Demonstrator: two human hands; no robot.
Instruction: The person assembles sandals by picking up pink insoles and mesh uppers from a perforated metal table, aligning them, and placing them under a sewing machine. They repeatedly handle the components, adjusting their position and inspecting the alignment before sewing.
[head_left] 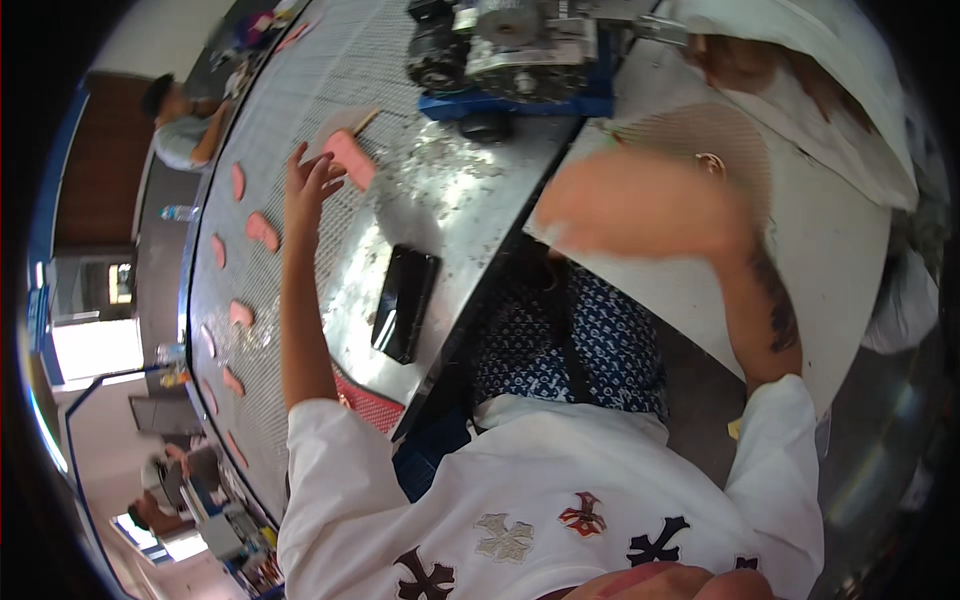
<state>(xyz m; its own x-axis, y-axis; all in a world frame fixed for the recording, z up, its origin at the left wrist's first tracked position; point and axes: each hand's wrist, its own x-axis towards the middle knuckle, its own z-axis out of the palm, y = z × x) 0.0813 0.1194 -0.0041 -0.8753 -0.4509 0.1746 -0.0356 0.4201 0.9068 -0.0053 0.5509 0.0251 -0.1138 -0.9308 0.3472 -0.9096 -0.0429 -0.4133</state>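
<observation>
My left hand [312, 178] reaches over the mesh conveyor belt, its fingers spread apart. The fingertips are right beside a pink flat curved piece [350, 160], possibly touching it; I cannot tell. A thin light-coloured stick [368, 120] shows just past that piece. My right hand [640, 205] is smeared by motion above the white tabletop [840, 270], so its fingers and anything in them cannot be made out. Behind it lies a tan, fine-textured sheet [745, 140], partly covered by the hand.
Several pink pieces [262, 231] lie along the belt [280, 190]. A black phone [405, 303] rests on the metal ledge [350, 300]. A machine on a blue base [510, 60] stands at the far side, with white fabric [830, 90] at the right. Two people sit or stand beyond the belt.
</observation>
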